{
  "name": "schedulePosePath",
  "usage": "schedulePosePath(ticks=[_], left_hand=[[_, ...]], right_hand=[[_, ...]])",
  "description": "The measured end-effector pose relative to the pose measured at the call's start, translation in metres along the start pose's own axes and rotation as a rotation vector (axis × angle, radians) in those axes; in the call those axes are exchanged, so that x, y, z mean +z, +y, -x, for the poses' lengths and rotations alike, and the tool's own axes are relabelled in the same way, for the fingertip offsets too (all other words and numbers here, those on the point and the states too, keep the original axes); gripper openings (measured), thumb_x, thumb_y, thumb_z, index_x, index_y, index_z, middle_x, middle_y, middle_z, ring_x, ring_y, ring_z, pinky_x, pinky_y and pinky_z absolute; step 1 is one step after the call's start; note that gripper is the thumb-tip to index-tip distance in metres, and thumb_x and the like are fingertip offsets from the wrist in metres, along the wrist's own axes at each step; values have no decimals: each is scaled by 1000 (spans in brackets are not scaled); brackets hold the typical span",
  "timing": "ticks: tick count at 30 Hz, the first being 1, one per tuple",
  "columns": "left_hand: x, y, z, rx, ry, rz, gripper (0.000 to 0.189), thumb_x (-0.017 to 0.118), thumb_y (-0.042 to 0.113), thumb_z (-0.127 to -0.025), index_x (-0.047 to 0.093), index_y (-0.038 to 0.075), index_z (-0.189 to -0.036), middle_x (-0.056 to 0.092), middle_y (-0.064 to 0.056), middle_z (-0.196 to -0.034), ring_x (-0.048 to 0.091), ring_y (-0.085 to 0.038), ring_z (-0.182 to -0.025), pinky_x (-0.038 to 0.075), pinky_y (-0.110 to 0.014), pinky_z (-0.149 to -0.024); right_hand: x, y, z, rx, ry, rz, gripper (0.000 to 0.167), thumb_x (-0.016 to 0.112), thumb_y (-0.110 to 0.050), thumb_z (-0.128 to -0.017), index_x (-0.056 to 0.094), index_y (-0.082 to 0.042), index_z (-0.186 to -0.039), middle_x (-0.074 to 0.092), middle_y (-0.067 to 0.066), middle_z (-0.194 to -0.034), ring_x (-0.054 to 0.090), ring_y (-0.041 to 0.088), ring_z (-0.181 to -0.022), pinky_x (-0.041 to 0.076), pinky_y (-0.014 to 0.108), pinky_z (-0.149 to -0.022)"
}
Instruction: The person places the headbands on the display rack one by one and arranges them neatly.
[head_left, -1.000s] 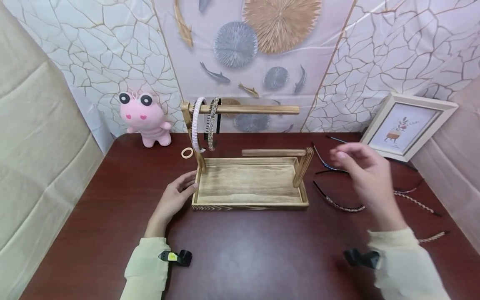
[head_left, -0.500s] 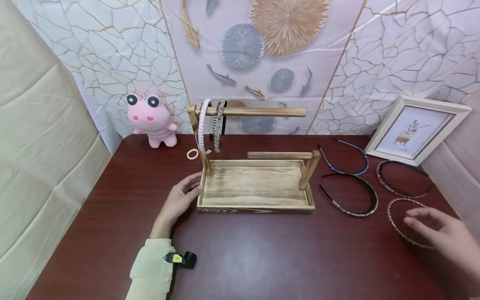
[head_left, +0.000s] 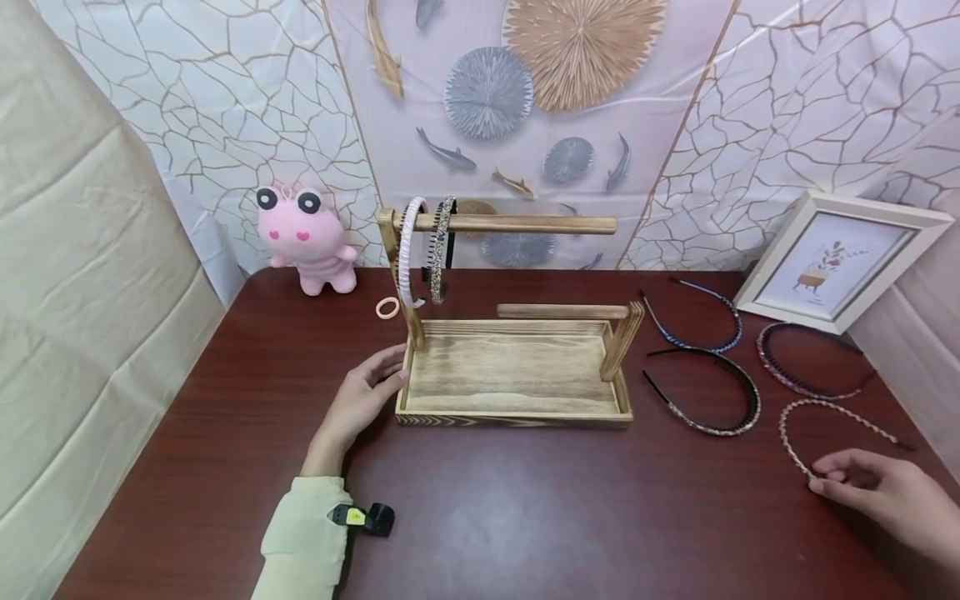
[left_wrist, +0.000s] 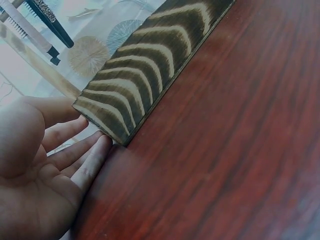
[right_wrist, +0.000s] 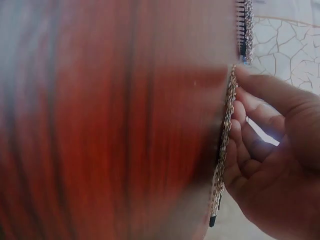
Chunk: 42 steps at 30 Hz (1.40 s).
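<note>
My right hand [head_left: 888, 500] pinches a braided, beaded headband [head_left: 785, 433] by its near side, at the right of the table. In the right wrist view, thumb and fingertips lie along the beaded band [right_wrist: 226, 127], whose black tip points down. My left hand [head_left: 362, 400] touches the left end of a wooden tray stand [head_left: 513, 419], its fingers fairly straight at the corner in the left wrist view. A white wrapped headband [head_left: 406, 254] and a glittery headband [head_left: 441, 250] hang from the stand's upper bar [head_left: 540, 224].
Left of my right hand lie a black beaded headband [head_left: 705, 428], a blue one [head_left: 732, 333] and a purplish one [head_left: 787, 383]. A picture frame [head_left: 843, 318] leans at the back right. A pink plush toy [head_left: 307, 242] and a wooden ring [head_left: 387, 308] are at the back left.
My right hand has moved from beside the stand to the right and down onto the braided headband, and now pinches it. The left hand stays at the tray. The head view has shifted slightly.
</note>
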<state>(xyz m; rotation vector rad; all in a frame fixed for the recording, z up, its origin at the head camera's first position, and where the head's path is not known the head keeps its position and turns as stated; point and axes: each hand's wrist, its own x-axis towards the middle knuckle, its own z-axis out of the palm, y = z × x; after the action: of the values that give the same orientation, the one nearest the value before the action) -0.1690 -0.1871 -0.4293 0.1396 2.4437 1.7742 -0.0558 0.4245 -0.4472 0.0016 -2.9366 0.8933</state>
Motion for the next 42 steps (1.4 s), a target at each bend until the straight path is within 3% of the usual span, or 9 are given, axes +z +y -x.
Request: schedulePosePath(ticks=[3,16,24,27,29,33,35,38,42], left_hand=[[-1,0,0,-8,3,4,47,57,12,-101,47,4,-146,53,-20,-143,49,-35,-132,40,-48,-107],[-2,5,0,-27,3,18,46,59,9,-100,48,0,-144,53,-22,-141,50,-36,-131,40,-48,-107],[-2,4,-1,-25,0,24,46,58,9,-100,48,0,-144,53,-23,-141,50,-37,-131,40,-48,-107],[-2,-10,-7,-18,2,22,47,58,11,-100,48,3,-145,53,-21,-142,50,-35,-132,40,-48,-107],[-2,-20,-12,-12,5,24,47,59,14,-100,49,6,-145,54,-18,-142,50,-33,-132,40,-47,-107],[-2,-30,-16,-4,10,31,47,62,19,-99,50,12,-145,55,-14,-142,51,-29,-131,40,-46,-107],[-1,-31,-17,-8,11,27,47,61,18,-99,50,11,-145,55,-15,-141,51,-29,-131,40,-46,-107],[-1,-31,-18,-11,11,28,47,60,13,-100,49,7,-145,55,-18,-141,51,-32,-131,40,-47,-107],[0,-31,-17,-12,12,30,47,59,11,-100,49,5,-145,54,-20,-141,50,-34,-132,39,-49,-107]], right_hand=[[0,1,-1,-7,-26,69,10,78,-12,-85,69,-7,-83,58,-21,-71,51,-9,-63,35,10,-57],[-1,-8,-3,-26,-57,148,8,71,-6,-87,69,-11,-80,62,-16,-70,47,-11,-66,30,9,-59],[-1,-7,1,-63,19,124,10,72,-5,-85,67,-13,-80,59,-26,-71,49,-14,-67,32,11,-59],[-2,-10,2,-80,91,107,10,73,-5,-84,67,-12,-79,57,-32,-71,46,-16,-64,32,13,-57],[-2,-15,4,-83,153,96,17,72,-6,-85,66,-21,-80,51,-31,-62,41,-14,-54,30,16,-50],[-1,-26,9,-82,264,45,41,67,-8,-91,56,-47,-84,38,-26,-51,26,-1,-40,22,23,-40],[-1,-31,9,-80,314,8,49,65,-7,-91,50,-53,-86,41,-35,-55,27,-4,-40,22,22,-39],[-2,-37,9,-62,365,-121,49,62,0,-92,54,-49,-87,50,-45,-72,39,-17,-49,29,11,-43],[-4,-45,6,-24,396,-350,45,58,7,-92,61,-37,-89,61,-39,-80,55,-21,-69,40,2,-57]])
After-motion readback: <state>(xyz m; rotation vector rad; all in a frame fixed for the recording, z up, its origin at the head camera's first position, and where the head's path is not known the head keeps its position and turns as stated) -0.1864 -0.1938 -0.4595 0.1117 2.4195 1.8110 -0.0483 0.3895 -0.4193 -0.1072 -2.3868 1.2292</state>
